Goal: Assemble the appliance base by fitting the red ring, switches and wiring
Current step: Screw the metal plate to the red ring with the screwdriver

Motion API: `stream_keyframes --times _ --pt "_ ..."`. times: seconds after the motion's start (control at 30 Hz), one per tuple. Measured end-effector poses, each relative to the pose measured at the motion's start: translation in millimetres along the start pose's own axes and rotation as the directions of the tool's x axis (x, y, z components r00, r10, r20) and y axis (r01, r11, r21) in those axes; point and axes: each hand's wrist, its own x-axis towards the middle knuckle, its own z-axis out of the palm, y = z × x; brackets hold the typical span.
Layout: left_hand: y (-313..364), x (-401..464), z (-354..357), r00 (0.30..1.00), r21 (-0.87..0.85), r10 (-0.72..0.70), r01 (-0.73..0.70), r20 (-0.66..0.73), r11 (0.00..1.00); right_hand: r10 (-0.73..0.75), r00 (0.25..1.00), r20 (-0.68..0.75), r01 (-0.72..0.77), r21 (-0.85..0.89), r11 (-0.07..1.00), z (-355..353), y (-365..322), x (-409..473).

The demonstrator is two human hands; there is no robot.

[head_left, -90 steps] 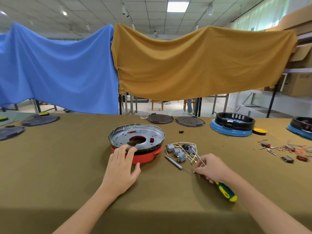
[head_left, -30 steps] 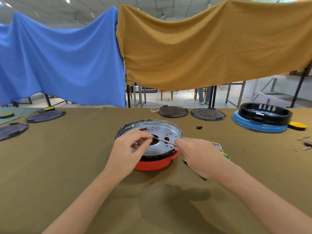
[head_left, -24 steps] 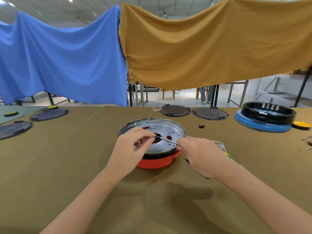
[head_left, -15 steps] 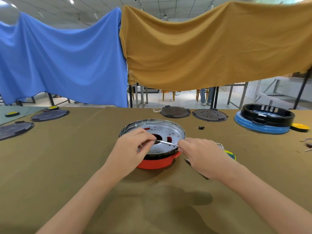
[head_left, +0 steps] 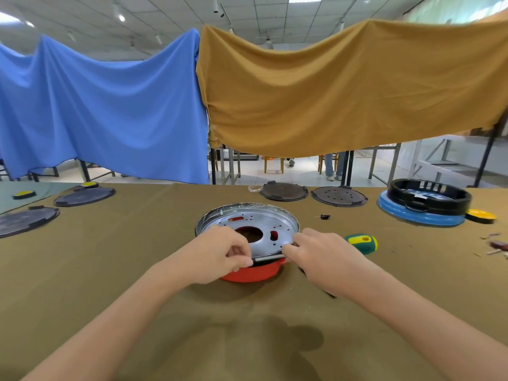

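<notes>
Both hands, left hand and right hand, pinch a thin metal rod over the red ring; next, seat it in the metal plate.

Bare cloth left of base; screwdriver handle right.

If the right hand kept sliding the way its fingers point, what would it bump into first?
Probably the left hand. The right hand points leftward along the thin metal rod both hands pinch, over the near rim of the silver plate. Depth is hard to judge.
</notes>
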Motion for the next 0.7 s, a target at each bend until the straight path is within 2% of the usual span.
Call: stream_keyframes --times 0.07,0.27,0.37,0.5,0.57,0.63,0.7 --pt "1.5 0.9 -1.4 0.999 -0.001 -0.016 0.016 0.041 1.0 -0.012 1.0 0.012 0.012 -0.007 1.0 -2.2 -0.1 1.6" --pt "4.2 -0.9 -10.1 0.988 -0.147 -0.042 0.064 0.152 0.987 -0.041 0.999 -0.013 0.041 -0.01 0.999 -7.1 0.8 1.2" --pt "5.1 -1.8 -11.3 0.982 -0.195 -0.046 0.082 0.183 0.977 -0.093 0.985 -0.145 0.084 -0.066 0.994 -12.7 0.2 -0.5" --pt "6.1 -5.0 -11.1 0.978 -0.238 0.001 0.05 0.209 0.97 -0.078 0.932 -0.354 0.018 -0.169 0.985 -12.4 6.9 1.9" --pt "4.5 -6.5 -13.4 0.986 -0.306 0.005 0.046 0.164 0.951 0.018 0.897 -0.441 -0.102 -0.169 0.98 -15.2 19.4 3.5" --pt "2.0 -7.6 -18.6 0.993 -0.412 -0.013 0.059 0.113 0.91 0.196 0.88 -0.432 -0.27 -0.115 0.956 -25.7 32.6 5.8" --pt "0.6 -6.0 -24.8 0.996 -0.489 -0.018 0.057 0.085 0.871 0.335 0.849 -0.409 -0.366 0.003 0.931 -34.1 39.8 8.7"
